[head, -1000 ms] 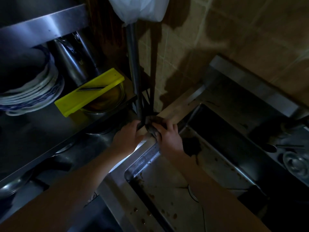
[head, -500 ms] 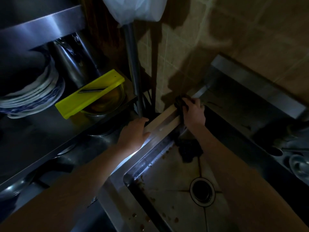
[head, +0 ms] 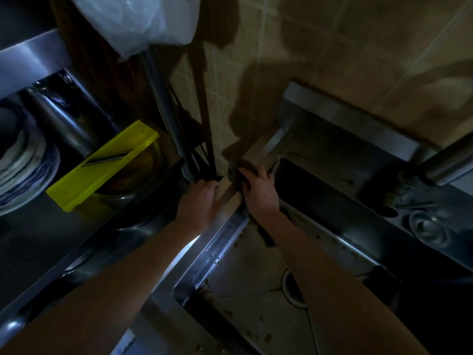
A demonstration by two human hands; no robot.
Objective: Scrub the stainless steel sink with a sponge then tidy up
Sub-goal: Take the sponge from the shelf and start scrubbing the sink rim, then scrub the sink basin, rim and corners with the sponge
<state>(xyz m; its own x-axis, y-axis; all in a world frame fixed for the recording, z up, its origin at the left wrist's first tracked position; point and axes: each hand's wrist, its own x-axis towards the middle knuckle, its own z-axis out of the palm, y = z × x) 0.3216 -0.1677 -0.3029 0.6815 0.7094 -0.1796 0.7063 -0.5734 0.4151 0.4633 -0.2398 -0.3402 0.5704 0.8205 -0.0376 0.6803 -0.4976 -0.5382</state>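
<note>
Right hand [head: 261, 194] round sponge [head: 236, 171] on sink [head: 225, 235] — rim corner by wall [head: 332, 47]; left hand [head: 201, 201] relaxed alongside

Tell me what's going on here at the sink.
A person is scrubbing the stainless steel sink. The right hand grips a dark sponge and presses it on the rim's far left corner, by the tiled wall. The left hand rests on the rim beside it. Brown specks dot the basin floor around the drain, so the basin is not yet clean.
</note>
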